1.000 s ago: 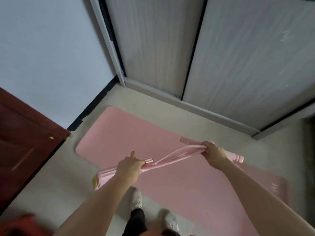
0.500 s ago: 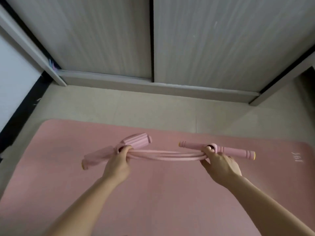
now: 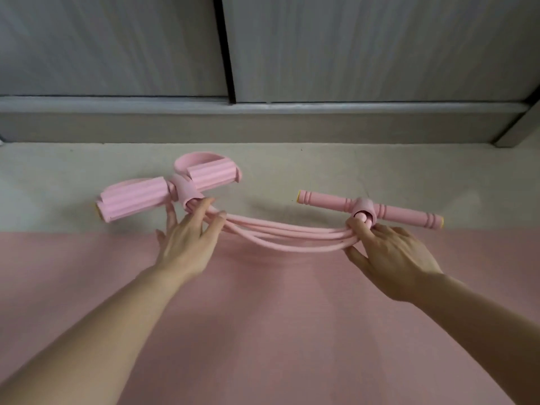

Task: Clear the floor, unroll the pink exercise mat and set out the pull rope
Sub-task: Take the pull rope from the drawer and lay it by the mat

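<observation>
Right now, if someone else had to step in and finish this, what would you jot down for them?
Left hand: fingers spread open, tips touching the pull rope's tubes by the foam foot pedals.
Right hand: fingers loosely on the tubes under the handle bar; grip unclear.
Pink exercise mat: unrolled flat.
Pedals and handle sit over the bare floor beyond the mat's far edge, by the sliding doors.
Left: let go and draw both hands away.
</observation>
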`<action>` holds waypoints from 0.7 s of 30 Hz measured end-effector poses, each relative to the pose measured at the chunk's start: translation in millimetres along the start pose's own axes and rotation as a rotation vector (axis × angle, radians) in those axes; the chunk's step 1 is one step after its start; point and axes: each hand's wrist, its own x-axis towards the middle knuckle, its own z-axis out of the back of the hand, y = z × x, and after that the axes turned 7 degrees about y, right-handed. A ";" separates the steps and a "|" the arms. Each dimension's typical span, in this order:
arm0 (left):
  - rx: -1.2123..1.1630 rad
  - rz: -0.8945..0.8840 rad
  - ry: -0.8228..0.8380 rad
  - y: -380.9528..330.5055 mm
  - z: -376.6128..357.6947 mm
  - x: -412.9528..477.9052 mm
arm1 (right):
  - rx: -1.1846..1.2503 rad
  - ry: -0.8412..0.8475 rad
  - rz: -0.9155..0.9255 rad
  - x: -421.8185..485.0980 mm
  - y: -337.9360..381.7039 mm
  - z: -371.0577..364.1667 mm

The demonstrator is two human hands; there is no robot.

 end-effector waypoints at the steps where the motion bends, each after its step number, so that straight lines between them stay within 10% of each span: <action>1: 0.034 -0.031 0.012 17.6 -40.9 44.9 | 0.018 -0.003 -0.056 35.1 6.1 -44.0; 7: 0.067 0.180 0.097 40.1 -99.2 73.9 | 0.071 0.090 -0.103 57.9 13.4 -75.3; 14: 0.290 0.075 -0.244 56.8 -143.5 54.9 | -0.081 0.217 -0.126 99.6 6.4 -105.8; 21: 0.292 0.100 -0.212 58.5 -144.4 56.1 | 0.321 0.182 -0.454 165.9 15.1 -94.1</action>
